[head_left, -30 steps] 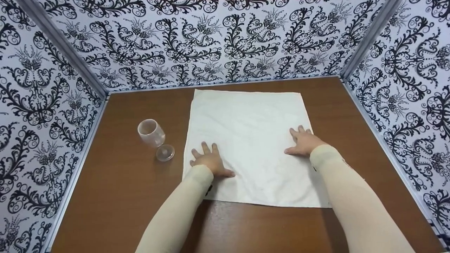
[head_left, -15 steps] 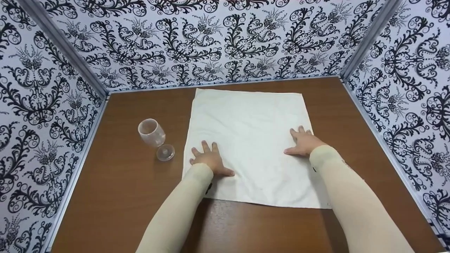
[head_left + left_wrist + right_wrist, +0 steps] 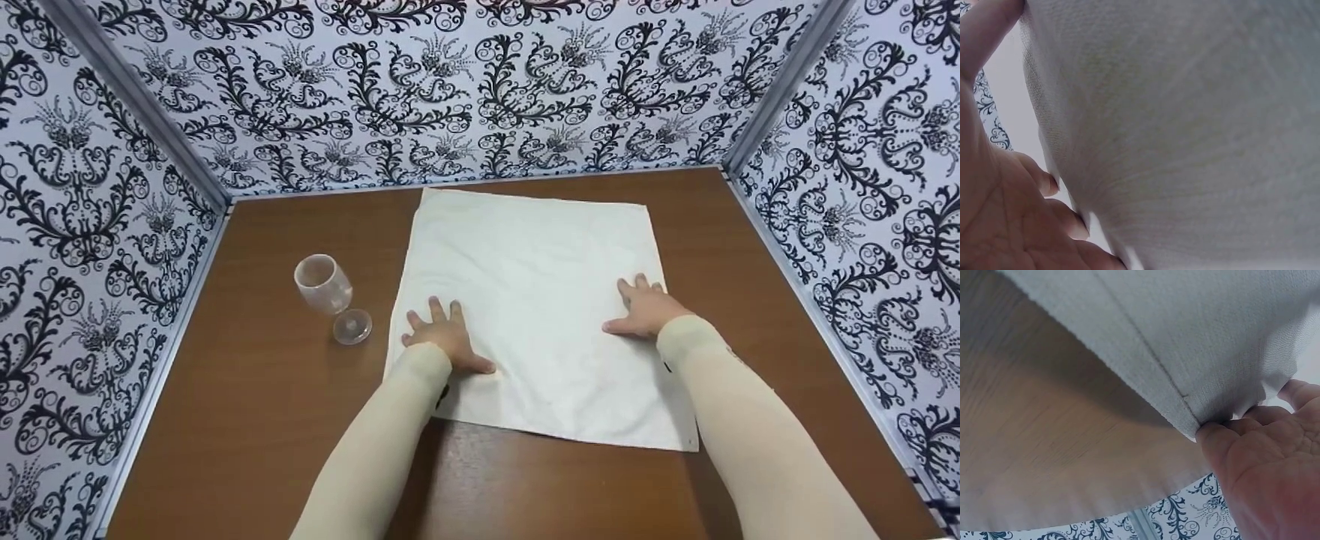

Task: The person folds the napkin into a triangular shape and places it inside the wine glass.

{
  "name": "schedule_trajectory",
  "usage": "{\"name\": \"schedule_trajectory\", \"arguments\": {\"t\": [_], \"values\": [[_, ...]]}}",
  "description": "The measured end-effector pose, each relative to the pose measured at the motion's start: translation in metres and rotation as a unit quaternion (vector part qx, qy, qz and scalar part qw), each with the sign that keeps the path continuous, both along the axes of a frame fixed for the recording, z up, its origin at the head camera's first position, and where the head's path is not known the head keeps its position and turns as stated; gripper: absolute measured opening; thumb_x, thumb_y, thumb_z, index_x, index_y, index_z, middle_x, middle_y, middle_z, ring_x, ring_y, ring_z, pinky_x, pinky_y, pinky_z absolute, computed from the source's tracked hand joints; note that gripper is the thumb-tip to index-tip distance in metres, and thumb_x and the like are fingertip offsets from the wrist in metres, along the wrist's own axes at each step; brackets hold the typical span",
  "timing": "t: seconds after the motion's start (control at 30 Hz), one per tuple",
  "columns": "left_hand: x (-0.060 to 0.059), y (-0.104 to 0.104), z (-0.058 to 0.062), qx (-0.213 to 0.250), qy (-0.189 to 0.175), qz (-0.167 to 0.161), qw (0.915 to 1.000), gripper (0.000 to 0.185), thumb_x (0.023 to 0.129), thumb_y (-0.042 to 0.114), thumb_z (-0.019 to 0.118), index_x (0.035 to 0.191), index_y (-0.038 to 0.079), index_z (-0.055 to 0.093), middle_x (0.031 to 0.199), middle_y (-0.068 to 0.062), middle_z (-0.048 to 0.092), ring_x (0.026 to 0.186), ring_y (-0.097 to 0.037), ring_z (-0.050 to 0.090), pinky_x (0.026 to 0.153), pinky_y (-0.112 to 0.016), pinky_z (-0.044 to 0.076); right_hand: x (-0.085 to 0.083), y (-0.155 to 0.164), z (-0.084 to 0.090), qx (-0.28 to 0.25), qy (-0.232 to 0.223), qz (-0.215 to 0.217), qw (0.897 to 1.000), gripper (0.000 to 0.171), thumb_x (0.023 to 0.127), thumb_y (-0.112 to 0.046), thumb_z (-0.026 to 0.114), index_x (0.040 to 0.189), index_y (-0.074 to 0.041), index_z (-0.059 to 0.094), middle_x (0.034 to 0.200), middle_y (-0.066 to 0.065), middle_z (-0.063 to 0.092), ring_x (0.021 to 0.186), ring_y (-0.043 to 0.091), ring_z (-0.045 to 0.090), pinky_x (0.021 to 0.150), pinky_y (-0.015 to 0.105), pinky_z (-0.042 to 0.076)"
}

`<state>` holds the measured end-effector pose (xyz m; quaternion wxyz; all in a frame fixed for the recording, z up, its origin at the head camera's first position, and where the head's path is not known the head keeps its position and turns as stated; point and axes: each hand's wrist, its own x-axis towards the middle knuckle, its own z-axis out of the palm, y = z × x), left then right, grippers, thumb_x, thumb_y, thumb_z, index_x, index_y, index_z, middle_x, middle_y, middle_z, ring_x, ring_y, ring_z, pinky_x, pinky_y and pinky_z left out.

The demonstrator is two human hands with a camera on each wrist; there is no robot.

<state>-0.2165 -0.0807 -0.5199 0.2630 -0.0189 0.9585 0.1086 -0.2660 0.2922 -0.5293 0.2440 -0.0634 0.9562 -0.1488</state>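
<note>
Cloth (image 3: 536,277) lies under the spread left hand (image 3: 445,341) and spread right hand (image 3: 643,309), its middle toward two o'clock from the left, nine from the right.

We see the left arm (image 3: 371,457) and right arm (image 3: 754,427), both pale-sleeved, extend forward from the bottom of the head view, well apart. The left fingers (image 3: 436,309) are splayed, palm (image 3: 999,219) down; the right fingers (image 3: 625,288) are spread likewise, a little farther forward. Both thumbs (image 3: 484,366) point inward, toward each other. The wrist views show creased skin.
</note>
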Motion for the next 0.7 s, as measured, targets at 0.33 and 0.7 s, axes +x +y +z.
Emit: {"name": "schedule_trajectory", "arguments": {"t": [0.33,0.7], "values": [[-0.0060,-0.0029,-0.0067,-0.001,0.003,-0.002,1.0000,0.147,0.064,0.084,0.082,0.171,0.020,0.005,0.176,-0.021,-0.010,0.157,-0.062,-0.004,0.118,-0.078,0.027,-0.0004,0.0022,-0.0050,0.005,0.022,0.020,1.000,0.112,0.093,-0.065,0.067,0.166,0.003,0.017,0.169,0.041,0.003,0.151,0.068,0.008,0.122,0.074,0.020],[-0.0036,-0.0049,0.0024,0.006,0.010,-0.003,0.9999,0.142,0.067,0.081,0.083,0.172,0.021,0.007,0.177,-0.020,-0.007,0.158,-0.060,-0.002,0.121,-0.076,0.023,0.0027,-0.0030,-0.0024,0.015,0.022,0.018,0.999,0.110,0.094,-0.064,0.067,0.165,0.005,0.018,0.168,0.042,0.004,0.151,0.069,0.008,0.122,0.075,0.019]]}}
